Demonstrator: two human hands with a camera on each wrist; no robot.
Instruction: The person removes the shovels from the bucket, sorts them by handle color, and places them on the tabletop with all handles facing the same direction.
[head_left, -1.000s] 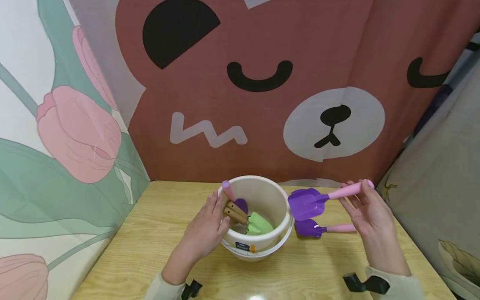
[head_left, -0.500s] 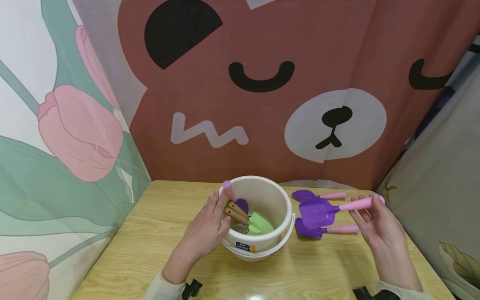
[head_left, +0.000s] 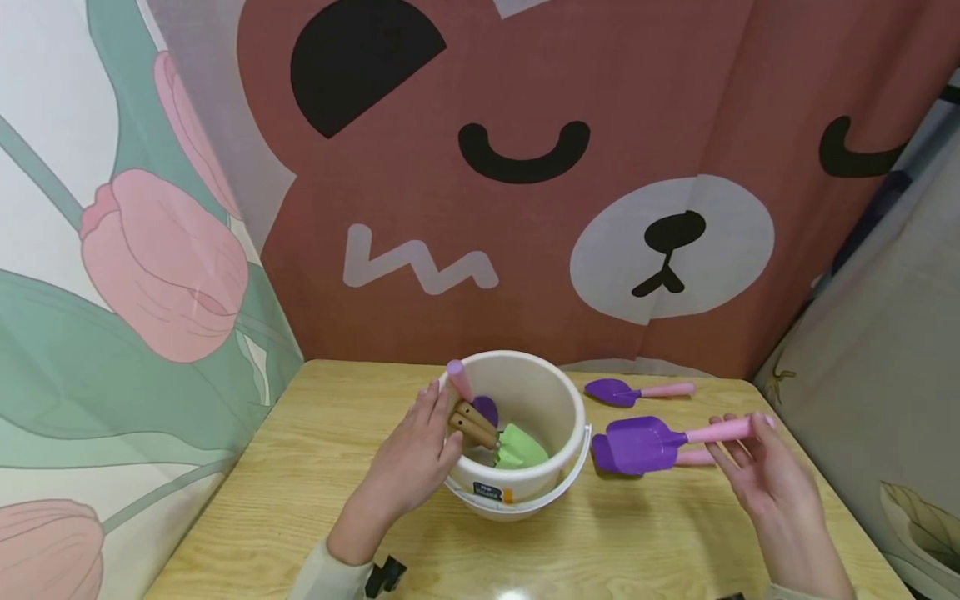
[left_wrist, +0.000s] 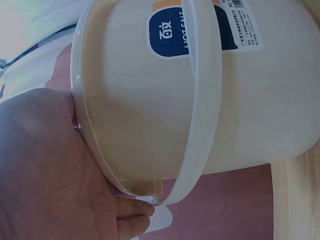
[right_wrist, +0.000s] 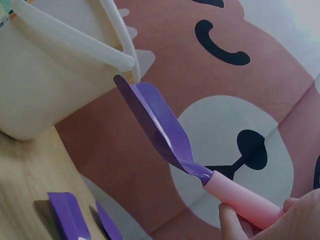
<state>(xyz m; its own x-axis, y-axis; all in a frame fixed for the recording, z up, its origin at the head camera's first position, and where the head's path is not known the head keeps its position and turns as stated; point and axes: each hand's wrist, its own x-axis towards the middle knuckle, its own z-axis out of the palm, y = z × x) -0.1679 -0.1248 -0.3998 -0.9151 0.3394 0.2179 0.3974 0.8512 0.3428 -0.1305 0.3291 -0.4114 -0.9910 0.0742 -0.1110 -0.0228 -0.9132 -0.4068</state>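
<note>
A white bucket (head_left: 540, 392) stands on the table with its bail handle (head_left: 561, 487) lowered toward the front. My left hand (head_left: 416, 450) rests along the left of its rim, fingers straight. In the left wrist view the palm (left_wrist: 45, 170) lies against the rim. My right hand (head_left: 772, 475) pinches the pink handle (right_wrist: 245, 200) of a purple toy shovel (head_left: 645, 443), whose blade points left, above the table. Below it lies another purple shovel (head_left: 615, 458), partly covered. A pointed purple trowel (head_left: 613, 392) lies farther back.
Inside the bucket are brown wooden handles (head_left: 474, 423), a light green tool head (head_left: 519, 448) and a pink-handled purple tool (head_left: 459, 379). A bear-print cloth (head_left: 420, 183) rises behind the wooden table (head_left: 322, 433). Patterned cloths hang at left and right.
The right hand has moved right and toward the front with the shovel, away from the bucket's side. The trowel at the back has come into sight. The left hand has stayed on the rim.
</note>
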